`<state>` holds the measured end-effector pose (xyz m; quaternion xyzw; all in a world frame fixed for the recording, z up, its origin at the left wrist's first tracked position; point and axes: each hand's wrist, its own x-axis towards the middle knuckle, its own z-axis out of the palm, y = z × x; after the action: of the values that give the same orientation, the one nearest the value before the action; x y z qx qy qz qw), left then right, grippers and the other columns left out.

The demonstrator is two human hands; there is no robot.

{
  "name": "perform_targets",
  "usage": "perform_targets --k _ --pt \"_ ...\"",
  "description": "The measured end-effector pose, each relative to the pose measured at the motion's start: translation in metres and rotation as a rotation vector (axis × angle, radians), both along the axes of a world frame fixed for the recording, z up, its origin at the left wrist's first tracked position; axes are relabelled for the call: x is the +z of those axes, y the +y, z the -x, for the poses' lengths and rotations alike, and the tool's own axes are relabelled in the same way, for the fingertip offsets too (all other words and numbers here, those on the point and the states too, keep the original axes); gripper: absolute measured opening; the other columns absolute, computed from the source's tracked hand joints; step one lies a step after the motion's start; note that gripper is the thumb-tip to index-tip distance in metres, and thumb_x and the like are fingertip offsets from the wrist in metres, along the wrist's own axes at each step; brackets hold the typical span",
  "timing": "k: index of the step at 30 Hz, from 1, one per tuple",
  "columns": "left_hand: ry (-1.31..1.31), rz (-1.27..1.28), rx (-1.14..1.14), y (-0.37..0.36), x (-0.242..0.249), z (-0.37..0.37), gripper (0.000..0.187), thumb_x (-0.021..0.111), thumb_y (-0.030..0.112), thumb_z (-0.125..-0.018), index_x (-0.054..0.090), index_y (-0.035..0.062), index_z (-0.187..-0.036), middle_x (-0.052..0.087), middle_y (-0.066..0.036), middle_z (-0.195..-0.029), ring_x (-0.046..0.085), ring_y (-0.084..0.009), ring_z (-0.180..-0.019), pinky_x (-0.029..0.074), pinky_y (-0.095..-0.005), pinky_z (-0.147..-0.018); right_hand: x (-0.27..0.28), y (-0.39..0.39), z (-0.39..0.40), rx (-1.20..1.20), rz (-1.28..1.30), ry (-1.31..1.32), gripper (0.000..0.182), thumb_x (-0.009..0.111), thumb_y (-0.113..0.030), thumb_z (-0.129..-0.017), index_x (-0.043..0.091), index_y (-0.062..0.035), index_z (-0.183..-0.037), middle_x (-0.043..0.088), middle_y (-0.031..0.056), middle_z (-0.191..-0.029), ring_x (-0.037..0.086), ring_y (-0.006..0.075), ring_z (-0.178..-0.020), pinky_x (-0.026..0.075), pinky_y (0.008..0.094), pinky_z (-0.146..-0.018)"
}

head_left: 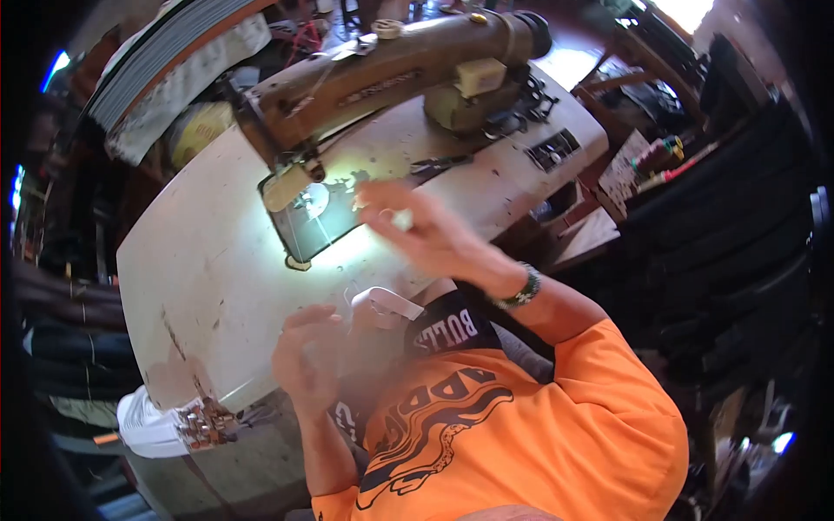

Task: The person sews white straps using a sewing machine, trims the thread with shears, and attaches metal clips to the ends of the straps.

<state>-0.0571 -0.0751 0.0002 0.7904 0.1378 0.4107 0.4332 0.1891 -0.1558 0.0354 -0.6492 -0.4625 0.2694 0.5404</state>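
An industrial sewing machine [356,87] stands on a pale worktable, its lamp lighting the needle plate [314,201]. My right hand [417,227], blurred by motion, hovers just right of the plate with its fingers curled together; what is at the fingertips is too smeared to make out. Lower down, near the table's front edge, my left hand [306,347] is also blurred, and its fingers do not show clearly. Between that hand and my lap, a white curled strip [384,304] loops up beside the left fingers. Dark snips [441,163] lie behind my right hand.
A small control panel [553,150] is set into the table [200,295] at right. White cloth [156,424] with metal pieces hangs by the left front corner. Behind the machine stand a yellow sack [201,132] and stacked grey sheets [169,65]. Dark fabric [730,252] fills the right side.
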Motion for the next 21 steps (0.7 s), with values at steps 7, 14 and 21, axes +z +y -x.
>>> perform_targets --k 7,14,21 --pt "0.104 -0.327 -0.069 -0.019 0.033 -0.009 0.012 0.066 -0.006 -0.086 0.068 0.0007 -0.096 0.075 -0.020 -0.109 0.073 -0.0304 -0.098 0.054 -0.0404 -0.095 0.025 -0.014 0.051 0.300 -0.082 0.746 0.029 0.053 -0.023 -0.110 0.060 0.0002 -0.126 0.058 -0.0021 -0.084 0.051 0.0046 -0.074 0.043 0.0237 -0.061" --pt "0.322 -0.796 -0.278 0.024 0.112 -0.068 0.025 0.073 -0.001 -0.078 0.075 0.0070 -0.102 0.075 -0.007 -0.095 0.071 -0.0278 -0.098 0.050 -0.0464 -0.102 0.018 -0.075 0.043 0.348 -0.071 0.200 0.017 0.051 -0.010 -0.108 0.063 0.0009 -0.109 0.055 0.0040 -0.070 0.050 0.0139 -0.063 0.043 0.0320 -0.059" --pt "0.433 -0.930 -0.372 0.027 0.137 -0.070 0.015 0.078 0.004 -0.075 0.073 0.0064 -0.089 0.064 -0.004 -0.078 0.064 -0.0255 -0.079 0.049 -0.0379 -0.077 0.009 -0.089 -0.025 0.288 0.043 -0.338 0.017 0.054 -0.009 -0.103 0.065 -0.0001 -0.113 0.066 0.0146 -0.091 0.066 0.0263 -0.085 0.052 0.0392 -0.077"
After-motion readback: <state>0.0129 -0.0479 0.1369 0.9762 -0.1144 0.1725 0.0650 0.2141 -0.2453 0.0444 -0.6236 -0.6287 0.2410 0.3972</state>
